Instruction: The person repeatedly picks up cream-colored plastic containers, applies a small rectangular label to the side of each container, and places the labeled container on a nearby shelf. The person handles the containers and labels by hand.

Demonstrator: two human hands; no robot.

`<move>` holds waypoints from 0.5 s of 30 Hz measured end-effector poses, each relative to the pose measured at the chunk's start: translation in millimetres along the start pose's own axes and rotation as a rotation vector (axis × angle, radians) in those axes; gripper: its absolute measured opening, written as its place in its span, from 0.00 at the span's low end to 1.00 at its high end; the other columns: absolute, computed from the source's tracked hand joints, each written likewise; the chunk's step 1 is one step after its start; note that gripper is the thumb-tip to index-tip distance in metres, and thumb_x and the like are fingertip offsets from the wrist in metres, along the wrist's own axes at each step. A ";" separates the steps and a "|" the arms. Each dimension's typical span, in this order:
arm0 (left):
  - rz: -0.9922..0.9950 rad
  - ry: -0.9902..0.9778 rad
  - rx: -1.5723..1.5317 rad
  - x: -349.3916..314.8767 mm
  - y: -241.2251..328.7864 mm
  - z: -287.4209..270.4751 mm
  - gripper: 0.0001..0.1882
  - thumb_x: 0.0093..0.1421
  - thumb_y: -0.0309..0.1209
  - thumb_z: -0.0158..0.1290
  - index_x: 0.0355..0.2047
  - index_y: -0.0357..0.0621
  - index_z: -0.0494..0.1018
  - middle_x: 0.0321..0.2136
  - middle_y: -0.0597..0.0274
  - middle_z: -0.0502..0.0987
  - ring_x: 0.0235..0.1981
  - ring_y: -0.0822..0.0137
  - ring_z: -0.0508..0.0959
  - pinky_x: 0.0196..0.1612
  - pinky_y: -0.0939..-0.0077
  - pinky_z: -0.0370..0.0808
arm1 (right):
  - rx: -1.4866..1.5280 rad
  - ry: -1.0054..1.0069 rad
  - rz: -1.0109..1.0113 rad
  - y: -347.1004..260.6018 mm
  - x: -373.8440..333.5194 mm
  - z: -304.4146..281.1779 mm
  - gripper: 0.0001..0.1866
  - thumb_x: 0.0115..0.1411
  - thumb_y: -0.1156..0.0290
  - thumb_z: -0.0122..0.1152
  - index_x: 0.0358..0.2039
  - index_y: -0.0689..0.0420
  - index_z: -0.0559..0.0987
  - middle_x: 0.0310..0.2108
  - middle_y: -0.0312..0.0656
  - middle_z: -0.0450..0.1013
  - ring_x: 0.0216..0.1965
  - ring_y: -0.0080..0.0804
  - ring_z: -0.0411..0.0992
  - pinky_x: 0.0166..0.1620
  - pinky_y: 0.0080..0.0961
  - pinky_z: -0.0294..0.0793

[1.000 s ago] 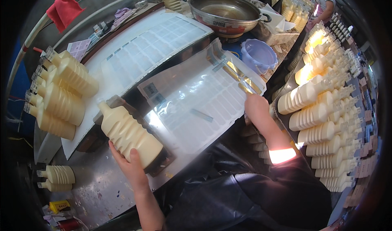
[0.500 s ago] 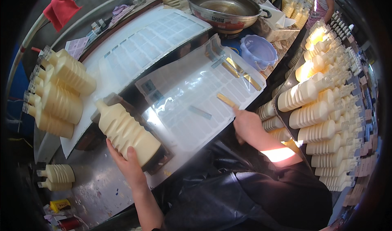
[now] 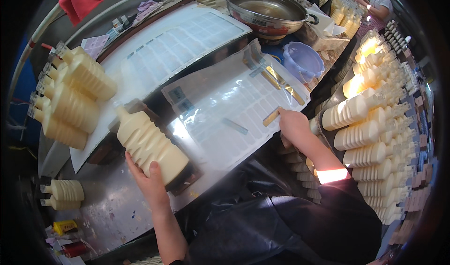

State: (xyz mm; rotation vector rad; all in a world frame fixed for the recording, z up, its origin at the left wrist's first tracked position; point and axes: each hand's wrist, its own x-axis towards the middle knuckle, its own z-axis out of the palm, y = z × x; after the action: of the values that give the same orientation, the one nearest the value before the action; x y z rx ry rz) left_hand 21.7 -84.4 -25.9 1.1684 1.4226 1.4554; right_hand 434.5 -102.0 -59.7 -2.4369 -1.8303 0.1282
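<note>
A cream-coloured ribbed plastic bottle (image 3: 152,145) lies tilted on a dark cradle (image 3: 190,178). My left hand (image 3: 149,178) grips its lower side, thumb near the base and fingers along the edge. On the right, my right hand (image 3: 297,129) is curled closed, with its fingertips at the upper end of a gold label strip (image 3: 272,117). That strip lies over a translucent label sheet (image 3: 220,138), where more gold strips (image 3: 283,84) and a silvery strip (image 3: 235,126) stick. The thumb of my right hand is mostly hidden.
Cream bottles (image 3: 75,101) are stacked at the left, and many more stand in rows (image 3: 356,138) at the right. Behind the sheet are another label sheet (image 3: 187,44), a lilac bucket (image 3: 303,61) and a wide metal pan (image 3: 267,11). A person (image 3: 377,9) stands far right.
My right hand has moved slightly right and up, and the gold strip has turned and shifted right with it. My left hand stays on the bottle. The view has shifted slightly.
</note>
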 end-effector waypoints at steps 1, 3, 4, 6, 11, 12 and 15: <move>-0.007 0.000 -0.007 0.1 -1.3 -1.2 0.42 0.66 0.25 0.50 0.76 0.37 0.43 0.68 0.47 0.60 0.67 0.57 0.65 0.69 0.65 0.60 | 0.061 0.082 0.022 8.2 -5.6 1.3 0.13 0.59 0.65 0.60 0.41 0.57 0.84 0.33 0.52 0.81 0.36 0.50 0.81 0.40 0.45 0.79; -0.010 0.000 -0.010 -0.5 -1.7 -2.1 0.41 0.67 0.26 0.50 0.76 0.37 0.44 0.69 0.47 0.60 0.67 0.57 0.65 0.70 0.65 0.60 | 0.253 0.134 0.159 19.2 -12.0 -1.8 0.13 0.59 0.62 0.62 0.34 0.59 0.85 0.29 0.54 0.80 0.33 0.52 0.80 0.39 0.44 0.79; -0.007 0.000 -0.006 -1.3 -0.7 -2.8 0.40 0.69 0.28 0.50 0.75 0.36 0.44 0.69 0.48 0.60 0.67 0.57 0.65 0.70 0.65 0.60 | 0.351 0.160 0.224 23.2 -14.6 -3.3 0.14 0.59 0.61 0.63 0.31 0.60 0.85 0.28 0.55 0.80 0.32 0.53 0.80 0.38 0.44 0.78; -0.031 -0.006 -0.010 -2.5 3.1 -3.3 0.39 0.70 0.28 0.50 0.75 0.36 0.45 0.69 0.48 0.60 0.67 0.58 0.65 0.70 0.65 0.60 | 0.403 0.114 0.326 43.5 -13.5 16.9 0.25 0.60 0.50 0.67 0.26 0.63 0.84 0.20 0.49 0.78 0.25 0.44 0.79 0.32 0.38 0.77; -0.057 -0.011 -0.018 0.8 6.6 -2.4 0.40 0.68 0.24 0.51 0.75 0.36 0.44 0.69 0.48 0.60 0.67 0.59 0.65 0.70 0.65 0.60 | 1.243 -0.167 0.609 44.2 -3.2 38.1 0.25 0.62 0.56 0.71 0.15 0.58 0.75 0.12 0.36 0.68 0.08 0.26 0.62 0.14 0.27 0.55; -0.098 -0.021 -0.017 -0.2 12.1 -2.6 0.41 0.67 0.24 0.52 0.76 0.37 0.43 0.69 0.46 0.60 0.67 0.58 0.65 0.70 0.65 0.60 | 1.231 -0.208 0.637 50.8 -5.3 34.7 0.22 0.63 0.58 0.70 0.19 0.60 0.76 0.12 0.35 0.68 0.07 0.24 0.60 0.13 0.27 0.54; -0.068 -0.010 -0.007 1.0 2.1 -4.7 0.45 0.64 0.26 0.54 0.76 0.36 0.41 0.67 0.44 0.62 0.65 0.56 0.67 0.68 0.64 0.62 | 0.972 -0.145 0.508 74.8 -17.9 32.7 0.11 0.60 0.68 0.66 0.29 0.64 0.86 0.21 0.40 0.80 0.23 0.22 0.76 0.27 0.21 0.72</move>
State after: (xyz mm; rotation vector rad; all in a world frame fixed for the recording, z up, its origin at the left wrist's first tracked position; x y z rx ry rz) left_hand 17.1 -84.9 -23.5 1.1108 1.4361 1.4042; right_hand 496.8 -139.2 -101.2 -2.0658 -0.7787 0.9769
